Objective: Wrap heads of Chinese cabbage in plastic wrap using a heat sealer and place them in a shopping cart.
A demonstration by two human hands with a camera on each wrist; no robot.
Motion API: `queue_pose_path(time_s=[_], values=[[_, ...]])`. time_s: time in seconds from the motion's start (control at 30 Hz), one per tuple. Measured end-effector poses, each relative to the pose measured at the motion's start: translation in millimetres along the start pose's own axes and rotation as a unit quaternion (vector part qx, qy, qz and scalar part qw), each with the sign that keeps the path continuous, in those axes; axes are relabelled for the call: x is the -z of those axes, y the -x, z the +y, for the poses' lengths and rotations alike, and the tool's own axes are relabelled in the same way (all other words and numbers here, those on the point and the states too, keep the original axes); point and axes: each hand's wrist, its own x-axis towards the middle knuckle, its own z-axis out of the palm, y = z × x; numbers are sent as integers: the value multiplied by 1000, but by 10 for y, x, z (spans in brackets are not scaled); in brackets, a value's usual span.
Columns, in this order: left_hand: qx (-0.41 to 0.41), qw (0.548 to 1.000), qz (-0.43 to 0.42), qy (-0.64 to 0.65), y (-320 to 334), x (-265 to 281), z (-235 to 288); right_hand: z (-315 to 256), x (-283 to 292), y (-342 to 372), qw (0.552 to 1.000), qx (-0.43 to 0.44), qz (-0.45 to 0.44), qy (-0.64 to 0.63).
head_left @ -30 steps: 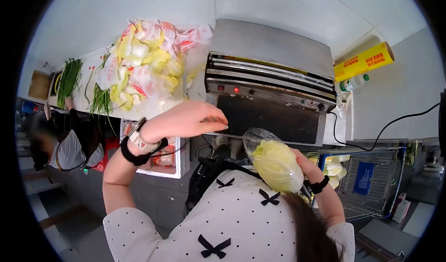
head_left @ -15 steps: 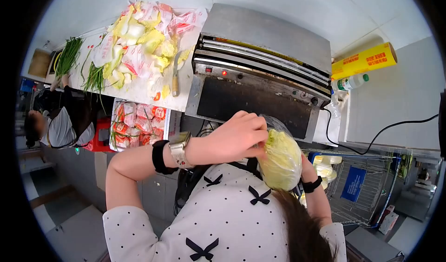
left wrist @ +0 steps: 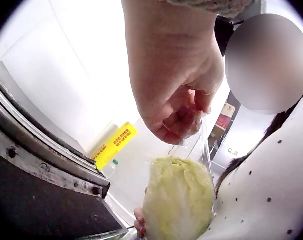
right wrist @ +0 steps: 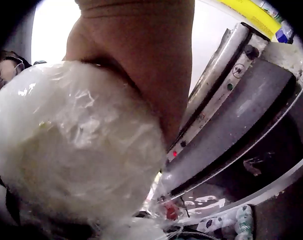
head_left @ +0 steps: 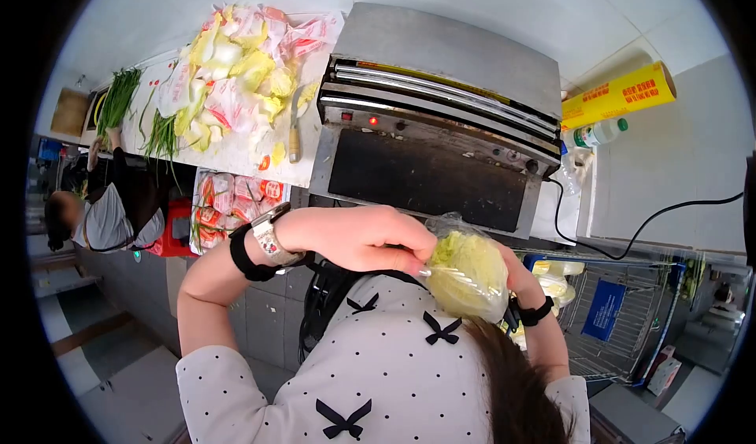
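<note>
A pale yellow-green cabbage (head_left: pixel 468 274) in clear film is held up in front of the body, off the near edge of the wrapping machine (head_left: pixel 429 172). My left hand (head_left: pixel 366 239) pinches a stretched edge of the film; in the left wrist view the left hand (left wrist: pixel 179 85) has its fingers curled on film above the cabbage (left wrist: pixel 179 200). My right hand (head_left: pixel 516 274) grips the cabbage's far side. Wrapped film covers the cabbage's end (right wrist: pixel 76 145) in the right wrist view, beside the right hand (right wrist: pixel 136 55), whose fingers are mostly hidden.
Loose cabbage leaves (head_left: pixel 252 70), a knife (head_left: pixel 294 133) and green stalks (head_left: pixel 161 135) lie on the left counter, with a box of wrapped packs (head_left: pixel 228 200) below. A yellow roll (head_left: pixel 622 96) and bottle (head_left: pixel 600 133) stand right; a cart (head_left: pixel 622 326) is below. Another person (head_left: pixel 118 215) is far left.
My left hand moved right to the cabbage, then drew slightly back left with film pinched in its fingers. The right hand still holds the cabbage, and the head view has shifted.
</note>
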Motion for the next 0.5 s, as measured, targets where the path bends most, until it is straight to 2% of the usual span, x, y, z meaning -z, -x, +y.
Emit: queue_pose_path(time_s=[0.13, 0.17, 0.3, 0.4, 0.5], values=[[125, 992, -8, 23, -20, 14, 5, 9, -5, 5, 999, 22, -18, -26], [124, 991, -12, -57, -53, 30, 69, -2, 5, -5, 999, 20, -18, -21], [184, 970, 25, -158, -146, 10, 129, -71, 27, -9, 1000, 11, -19, -12], [147, 975, 18, -165, -103, -6, 64, -63, 40, -28, 1000, 22, -20, -5], [131, 983, -48, -117, -113, 76, 98, -54, 67, -65, 999, 37, -25, 14]])
